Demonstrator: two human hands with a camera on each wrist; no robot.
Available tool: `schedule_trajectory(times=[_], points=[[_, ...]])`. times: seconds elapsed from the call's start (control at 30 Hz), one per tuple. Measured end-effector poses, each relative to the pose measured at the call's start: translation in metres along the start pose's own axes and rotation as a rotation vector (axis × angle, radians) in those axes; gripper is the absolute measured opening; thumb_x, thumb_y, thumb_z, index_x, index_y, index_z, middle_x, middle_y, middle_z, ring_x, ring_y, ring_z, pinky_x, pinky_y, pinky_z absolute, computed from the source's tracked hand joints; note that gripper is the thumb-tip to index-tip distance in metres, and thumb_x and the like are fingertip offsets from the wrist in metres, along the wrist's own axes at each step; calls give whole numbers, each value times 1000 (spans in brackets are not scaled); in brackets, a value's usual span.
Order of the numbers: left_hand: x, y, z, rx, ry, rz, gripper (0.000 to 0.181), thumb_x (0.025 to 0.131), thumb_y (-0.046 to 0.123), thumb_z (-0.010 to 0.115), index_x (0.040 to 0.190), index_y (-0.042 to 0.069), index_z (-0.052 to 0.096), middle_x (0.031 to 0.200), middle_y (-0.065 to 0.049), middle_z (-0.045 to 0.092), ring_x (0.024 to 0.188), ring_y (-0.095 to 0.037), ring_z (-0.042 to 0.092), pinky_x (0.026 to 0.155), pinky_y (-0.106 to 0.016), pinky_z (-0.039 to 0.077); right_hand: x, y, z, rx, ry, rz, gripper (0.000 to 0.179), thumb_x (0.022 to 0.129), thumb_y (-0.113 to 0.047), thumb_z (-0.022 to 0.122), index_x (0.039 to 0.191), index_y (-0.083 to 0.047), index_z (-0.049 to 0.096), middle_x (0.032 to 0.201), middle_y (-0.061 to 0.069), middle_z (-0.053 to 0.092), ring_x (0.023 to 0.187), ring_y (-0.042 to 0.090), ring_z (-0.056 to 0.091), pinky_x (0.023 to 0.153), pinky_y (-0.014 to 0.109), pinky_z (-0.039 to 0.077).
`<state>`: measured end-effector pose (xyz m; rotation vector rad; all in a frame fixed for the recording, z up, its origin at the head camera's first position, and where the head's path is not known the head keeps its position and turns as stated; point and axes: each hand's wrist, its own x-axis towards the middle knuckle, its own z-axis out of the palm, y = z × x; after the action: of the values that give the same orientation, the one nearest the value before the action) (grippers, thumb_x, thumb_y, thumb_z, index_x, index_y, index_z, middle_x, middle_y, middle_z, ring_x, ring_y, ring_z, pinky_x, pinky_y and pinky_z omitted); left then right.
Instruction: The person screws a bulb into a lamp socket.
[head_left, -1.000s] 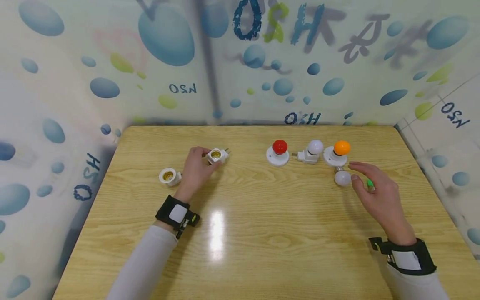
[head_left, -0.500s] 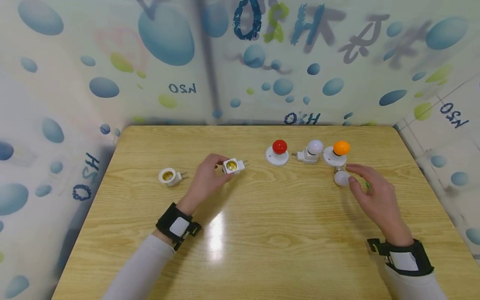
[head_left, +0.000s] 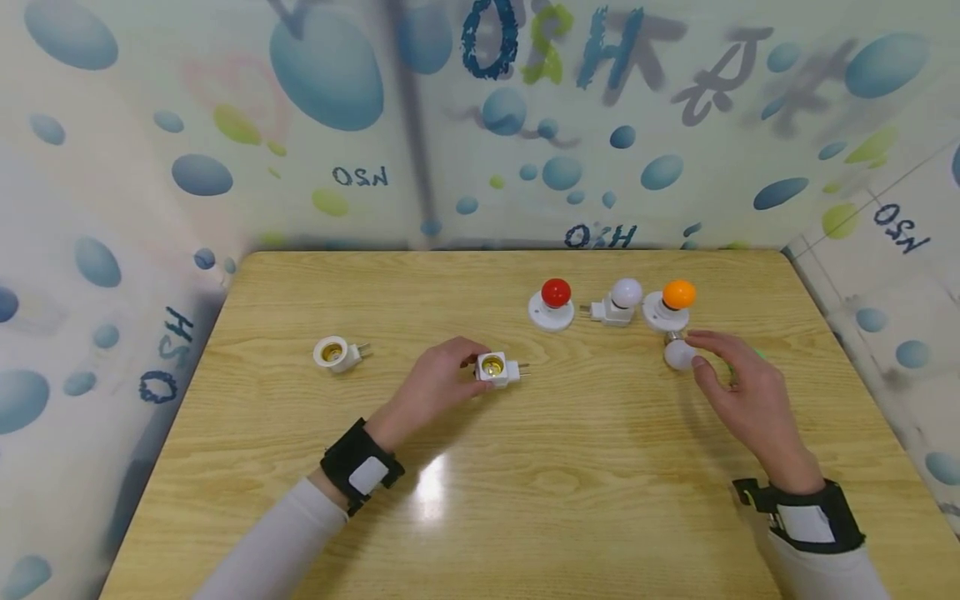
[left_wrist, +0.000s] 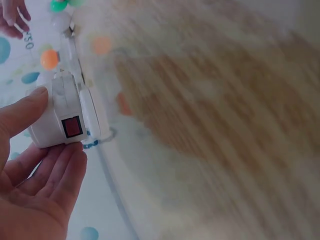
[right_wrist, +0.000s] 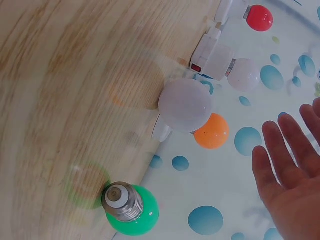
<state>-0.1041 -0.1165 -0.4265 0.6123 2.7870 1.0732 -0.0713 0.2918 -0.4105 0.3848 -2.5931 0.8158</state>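
My left hand (head_left: 438, 385) pinches a white plug-in bulb socket (head_left: 513, 372) between thumb and fingers. Its threaded opening faces up and its prongs point right. In the left wrist view, a red switch (left_wrist: 73, 127) shows on the socket's side. My right hand (head_left: 753, 400) hovers at the right, fingers extended and holding nothing. Close to its fingertips, a loose white bulb (head_left: 679, 356) lies with its metal base pointing away. A loose green bulb (right_wrist: 135, 217) lies near the right hand, mostly hidden beneath it in the head view.
Along the back stand a red bulb (head_left: 556, 292) in a round base, a white bulb (head_left: 626, 292) in a plug-in socket, and an orange bulb (head_left: 678, 294) in a round base. Another plug-in socket (head_left: 350, 357) lies at the left. A patterned wall borders the wooden table (head_left: 570, 500).
My left hand has carried the socket rightward and nearer to me, away from the other socket. The right hand has barely shifted beside the white bulb.
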Motion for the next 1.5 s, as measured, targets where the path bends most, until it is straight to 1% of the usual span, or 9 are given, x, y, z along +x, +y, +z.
schedule_trajectory(times=[0.47, 0.63, 0.87, 1.0, 1.1, 1.2, 1.33, 1.43, 1.5], points=[[-7, 5, 16, 40, -81, 44, 38, 86, 22, 87, 116, 7, 71, 108, -2, 68, 94, -14, 63, 81, -30, 55, -2, 1, 2, -22, -69, 21, 30, 97, -6, 69, 127, -7, 70, 129, 16, 68, 118, 39, 61, 106, 22, 42], [-9, 5, 20, 35, -109, 52, 37, 87, 22, 87, 116, 8, 70, 110, -2, 68, 97, -14, 63, 84, -31, 55, -2, 2, 2, -19, -70, 12, 31, 96, -5, 70, 127, -7, 70, 129, 16, 68, 118, 39, 62, 104, 12, 34], [-8, 7, 21, 20, -140, 42, 37, 88, 22, 86, 118, 7, 69, 114, -4, 68, 99, -15, 63, 87, -34, 54, -2, 6, 1, -19, -92, 45, 31, 97, -4, 69, 128, -2, 68, 129, 22, 67, 117, 43, 61, 93, 64, 47], [-8, 5, 20, 9, -164, 24, 39, 89, 23, 85, 120, 6, 69, 115, -4, 68, 101, -15, 63, 89, -35, 54, -1, 9, 0, -11, -63, 46, 30, 97, -2, 69, 127, 0, 68, 125, 22, 68, 112, 41, 63, 101, 28, 48], [-8, 4, 19, 4, -172, 20, 40, 89, 23, 85, 121, 6, 69, 115, -5, 69, 102, -16, 64, 91, -36, 54, 0, 12, -1, 9, 5, 86, 27, 98, -4, 67, 125, 0, 70, 121, 20, 71, 104, 22, 66, 88, 2, 35], [-8, 4, 19, 11, -170, 21, 40, 88, 21, 85, 121, 5, 70, 115, -5, 70, 103, -17, 65, 91, -37, 54, 3, 13, -2, 17, 61, 157, 27, 100, -9, 66, 125, 0, 71, 117, 19, 73, 96, 15, 67, 80, 1, 40], [-8, 5, 20, 24, -177, 11, 41, 87, 19, 86, 121, 4, 70, 116, -7, 70, 105, -19, 65, 93, -38, 54, 9, 16, -2, -46, -1, 217, 33, 102, -16, 65, 129, 2, 67, 123, 24, 69, 102, 36, 68, 84, 31, 57], [-8, 6, 21, 30, -180, 5, 42, 86, 19, 86, 121, 3, 70, 116, -7, 70, 106, -20, 66, 94, -39, 54, 11, 18, 1, -111, -89, 224, 38, 103, -20, 65, 132, 4, 63, 127, 30, 63, 106, 47, 63, 84, 60, 53], [-7, 7, 22, 32, -179, 8, 41, 86, 19, 86, 121, 3, 70, 116, -7, 70, 106, -19, 65, 93, -39, 54, 12, 20, 5, -151, -117, 213, 40, 102, -20, 67, 132, 6, 62, 127, 32, 62, 107, 49, 62, 82, 64, 51]])
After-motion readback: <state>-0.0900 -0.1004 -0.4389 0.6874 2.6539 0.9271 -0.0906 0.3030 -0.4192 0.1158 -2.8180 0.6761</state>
